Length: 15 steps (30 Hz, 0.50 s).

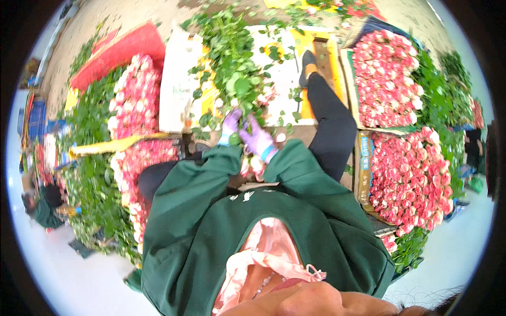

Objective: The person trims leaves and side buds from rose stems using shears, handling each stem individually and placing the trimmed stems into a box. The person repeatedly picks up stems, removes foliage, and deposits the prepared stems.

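My left hand point(230, 125), in a purple glove, is at the near end of a pile of leafy green rose stems point(233, 59). A small green textured piece point(235, 138) shows against its palm side; the grip on it is unclear. Close by on the right, my right hand point(257, 138), also gloved in purple, has its fingers bent among leaves and stems. Blur hides what it grips. Pink-and-white rose heads point(253, 166) lie just below both hands, towards my body. More rose heads point(267, 94) rest beside the stem pile.
Stems and loose leaves lie on a white-and-yellow sheet point(178, 87). Rose bundles stand at left point(136, 98), upper right point(383, 79) and lower right point(411, 177). My outstretched leg point(332, 114) borders the sheet's right side. A person point(49, 205) is at the far left.
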Motion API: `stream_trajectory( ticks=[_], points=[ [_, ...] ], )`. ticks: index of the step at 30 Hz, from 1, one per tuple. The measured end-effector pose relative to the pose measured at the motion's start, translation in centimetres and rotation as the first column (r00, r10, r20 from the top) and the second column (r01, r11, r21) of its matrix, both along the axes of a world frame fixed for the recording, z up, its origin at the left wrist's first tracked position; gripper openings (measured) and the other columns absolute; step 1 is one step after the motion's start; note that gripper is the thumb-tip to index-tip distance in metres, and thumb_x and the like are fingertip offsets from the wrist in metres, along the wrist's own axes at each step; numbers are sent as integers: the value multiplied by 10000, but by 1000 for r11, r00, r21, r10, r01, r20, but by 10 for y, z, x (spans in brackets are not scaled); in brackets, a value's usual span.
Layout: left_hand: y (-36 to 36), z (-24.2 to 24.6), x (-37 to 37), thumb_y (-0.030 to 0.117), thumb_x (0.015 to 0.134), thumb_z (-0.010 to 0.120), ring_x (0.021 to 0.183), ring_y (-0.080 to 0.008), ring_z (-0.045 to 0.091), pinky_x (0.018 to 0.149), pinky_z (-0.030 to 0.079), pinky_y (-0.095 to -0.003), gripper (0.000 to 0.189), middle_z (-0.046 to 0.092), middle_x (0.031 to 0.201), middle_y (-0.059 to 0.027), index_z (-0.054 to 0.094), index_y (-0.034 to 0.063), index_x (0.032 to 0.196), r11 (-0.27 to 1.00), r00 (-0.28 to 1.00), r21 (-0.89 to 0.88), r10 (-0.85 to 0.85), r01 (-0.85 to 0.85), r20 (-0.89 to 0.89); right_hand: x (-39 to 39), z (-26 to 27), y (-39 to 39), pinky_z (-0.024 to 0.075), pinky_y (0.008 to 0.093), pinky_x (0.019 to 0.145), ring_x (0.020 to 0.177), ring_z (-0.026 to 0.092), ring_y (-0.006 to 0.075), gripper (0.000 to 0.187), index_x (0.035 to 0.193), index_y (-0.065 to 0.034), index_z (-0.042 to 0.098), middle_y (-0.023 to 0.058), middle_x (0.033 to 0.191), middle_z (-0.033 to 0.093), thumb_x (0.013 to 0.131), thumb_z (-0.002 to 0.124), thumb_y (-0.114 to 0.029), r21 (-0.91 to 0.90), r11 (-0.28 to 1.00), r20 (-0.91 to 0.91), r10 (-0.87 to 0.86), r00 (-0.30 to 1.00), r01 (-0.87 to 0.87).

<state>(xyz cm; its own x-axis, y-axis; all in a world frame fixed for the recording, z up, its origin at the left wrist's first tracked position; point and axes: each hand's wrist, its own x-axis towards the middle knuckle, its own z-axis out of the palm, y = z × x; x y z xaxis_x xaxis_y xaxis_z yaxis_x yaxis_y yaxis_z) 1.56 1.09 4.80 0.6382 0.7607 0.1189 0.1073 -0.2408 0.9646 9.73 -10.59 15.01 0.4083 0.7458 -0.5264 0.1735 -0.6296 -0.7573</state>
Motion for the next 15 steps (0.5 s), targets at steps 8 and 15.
stream_trajectory(
  ticks=[8,15],
  points=[
    [1,192,52,183,954,481,659,-129,548,636,459,-286,281,648,804,-55,624,-8,1103,943,999,-332,17,-1,44,27,103,-22,462,415,918,1045,589,380,718,1479,-146,101,245,1362,418,902,511,-269,525,849,31,-80,996,52],
    [-70,366,211,132,981,434,1010,-147,525,842,462,-266,325,527,1167,-73,469,-6,1274,934,774,-156,-164,321,612,147,208,-55,442,262,831,994,535,163,764,1479,-57,96,123,1292,464,862,545,-95,879,282,-309,-278,910,384]
  ],
)
